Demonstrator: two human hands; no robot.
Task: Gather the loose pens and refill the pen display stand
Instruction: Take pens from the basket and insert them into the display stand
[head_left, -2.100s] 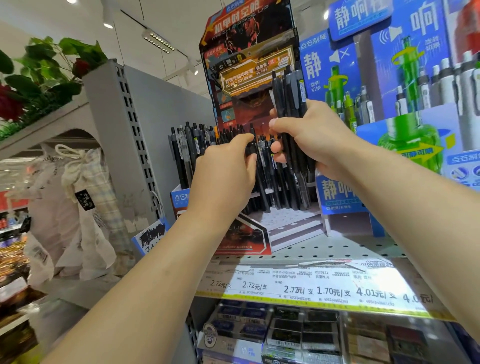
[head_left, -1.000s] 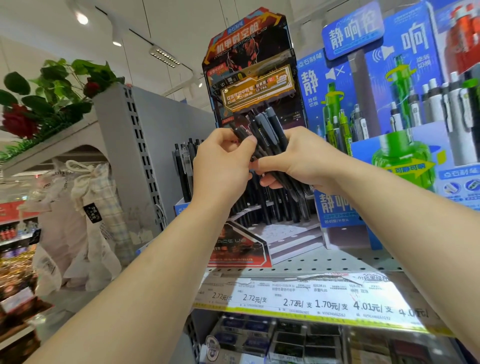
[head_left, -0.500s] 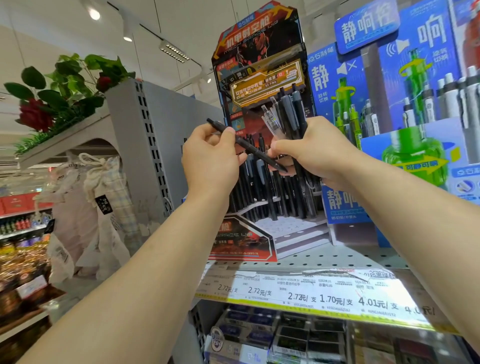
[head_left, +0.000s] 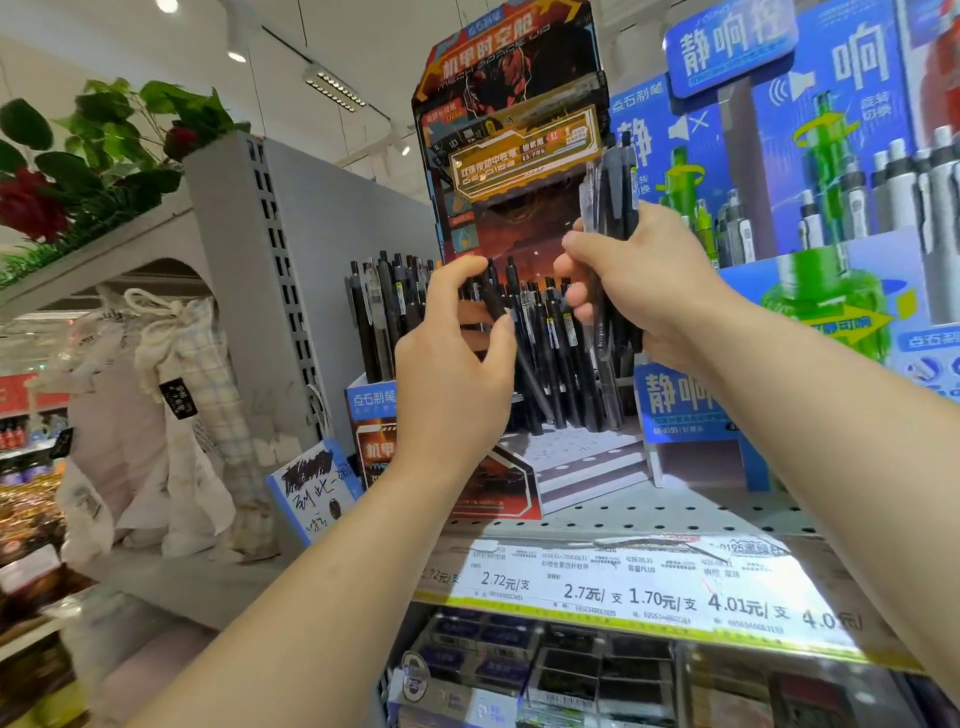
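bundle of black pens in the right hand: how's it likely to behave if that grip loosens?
The bundle of pens is loose, unbanded, held upright only by the right hand, so pens would probably slide out singly. They look like smooth, thin plastic: likely light, stiff and apt to roll. The left hand pinches a single pen easily.
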